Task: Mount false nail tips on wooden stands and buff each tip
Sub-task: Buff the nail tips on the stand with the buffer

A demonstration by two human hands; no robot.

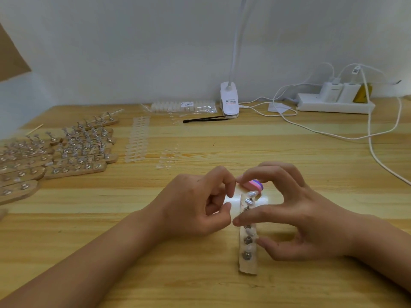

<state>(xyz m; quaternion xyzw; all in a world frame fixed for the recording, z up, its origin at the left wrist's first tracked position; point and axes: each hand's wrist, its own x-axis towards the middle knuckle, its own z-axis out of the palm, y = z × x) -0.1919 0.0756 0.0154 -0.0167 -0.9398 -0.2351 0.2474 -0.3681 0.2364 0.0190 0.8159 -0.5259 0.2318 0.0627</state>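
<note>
One narrow wooden stand (248, 263) pointed away across the bench (311, 152), its far end under the pink-and-purple foam buffing block (253, 185) that the right hand (307, 218) pinched; the curled left hand's (191, 205) hold was unclear.

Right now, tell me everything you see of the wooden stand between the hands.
The wooden stand is a pale strip lying flat on the table, running away from the person. Small metal holders line it, some bearing clear tips. The right hand arches over it, thumb across, holding a buffer block at its far end.
</note>
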